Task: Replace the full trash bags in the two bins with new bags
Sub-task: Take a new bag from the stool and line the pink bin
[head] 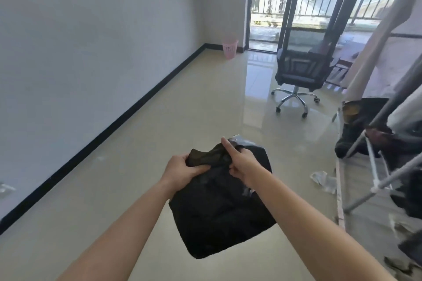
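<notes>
A black trash bag (219, 210) hangs in front of me above the tiled floor, held at its top edge by both hands. My left hand (182, 170) grips the bag's left upper corner. My right hand (241, 162) pinches the top beside it, with the index finger pointing up. A pink slotted bin (70, 48) stands far off against the left wall, near the balcony door. A second bin with a dark bag (356, 118) shows at the right, partly behind a metal rack.
A black office chair (301, 75) on a chrome wheeled base stands ahead to the right. A grey metal rack (376, 180) with draped cloth fills the right edge. Crumpled clear plastic (324, 180) lies on the floor beside it. The glass balcony door (267, 4) is at the back.
</notes>
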Available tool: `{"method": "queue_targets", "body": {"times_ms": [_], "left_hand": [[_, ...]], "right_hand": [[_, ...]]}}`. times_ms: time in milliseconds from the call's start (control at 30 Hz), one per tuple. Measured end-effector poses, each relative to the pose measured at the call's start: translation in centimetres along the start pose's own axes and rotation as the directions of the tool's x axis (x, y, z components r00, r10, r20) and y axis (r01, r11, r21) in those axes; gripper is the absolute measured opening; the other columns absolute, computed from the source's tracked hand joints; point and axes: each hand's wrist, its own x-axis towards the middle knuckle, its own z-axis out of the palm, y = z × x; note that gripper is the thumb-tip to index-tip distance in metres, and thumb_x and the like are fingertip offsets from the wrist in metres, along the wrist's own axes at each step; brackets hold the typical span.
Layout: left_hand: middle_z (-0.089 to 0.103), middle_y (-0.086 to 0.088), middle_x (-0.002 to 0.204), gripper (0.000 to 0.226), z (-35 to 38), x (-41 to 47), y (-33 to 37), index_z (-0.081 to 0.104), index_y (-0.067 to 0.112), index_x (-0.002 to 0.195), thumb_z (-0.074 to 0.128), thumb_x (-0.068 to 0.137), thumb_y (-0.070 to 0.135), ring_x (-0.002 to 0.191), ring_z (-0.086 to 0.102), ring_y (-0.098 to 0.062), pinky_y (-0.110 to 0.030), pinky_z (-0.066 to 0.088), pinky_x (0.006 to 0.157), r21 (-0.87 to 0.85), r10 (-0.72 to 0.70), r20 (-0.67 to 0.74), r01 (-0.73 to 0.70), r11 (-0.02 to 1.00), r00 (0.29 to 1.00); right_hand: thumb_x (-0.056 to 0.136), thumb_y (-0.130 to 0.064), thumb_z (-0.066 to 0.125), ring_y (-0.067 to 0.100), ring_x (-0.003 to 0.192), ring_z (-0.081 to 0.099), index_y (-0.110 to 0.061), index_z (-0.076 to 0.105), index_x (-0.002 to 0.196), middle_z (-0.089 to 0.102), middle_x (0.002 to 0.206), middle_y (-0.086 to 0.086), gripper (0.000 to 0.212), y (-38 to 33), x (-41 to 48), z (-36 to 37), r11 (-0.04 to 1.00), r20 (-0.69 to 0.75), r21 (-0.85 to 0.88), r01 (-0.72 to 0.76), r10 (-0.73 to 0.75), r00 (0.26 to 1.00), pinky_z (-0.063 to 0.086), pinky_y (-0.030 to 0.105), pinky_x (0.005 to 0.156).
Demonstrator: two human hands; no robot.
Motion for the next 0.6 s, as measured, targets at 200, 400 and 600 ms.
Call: {"method": "queue_targets", "body": {"times_ms": [200,400,600], "left_hand": [[0.075,-0.014,0.09,0.027,-1.4,12.5,2.5,0.072,0.007,0.09,0.077,0.081,0.032,0.085,0.072,-0.032,-0.043,0.06,0.076,-0.249,-0.055,-0.192,0.006,0.969,0.98],[0.055,0.0,0.063,0.038,-3.2,29.6,6.3,0.053,0.012,0.067,0.06,0.094,0.036,0.06,0.05,-0.015,-0.034,0.043,0.06,0.089,0.2,-0.565,-0.182,0.979,0.8],[0.059,0.0,0.073,0.04,-7.0,47.3,15.0,0.056,0.014,0.072,0.054,0.096,0.045,0.07,0.058,-0.018,-0.033,0.049,0.067,-0.136,0.083,-0.609,-0.207,0.969,0.789]], "right_hand": [[0.064,-0.06,0.085,0.006,0.05,0.056,-0.015,0.073,0.097,0.068,0.066,-0.008,0.057,-7.0,9.9,-0.5,0.996,0.082,-0.052,0.068,-0.063,0.995,0.049,0.02,0.053],[0.075,-0.041,0.084,0.004,0.05,0.064,-0.02,0.069,0.088,0.072,0.077,-0.001,0.029,-14.5,23.1,-1.6,0.953,-0.004,-0.294,0.076,-0.08,0.997,0.055,0.021,0.053],[0.097,-0.026,0.051,0.014,0.061,0.069,-0.012,0.059,0.117,0.072,0.074,0.001,0.026,-23.9,34.4,-3.9,0.828,-0.008,-0.559,-0.049,0.054,0.999,0.052,0.022,0.051]]}}
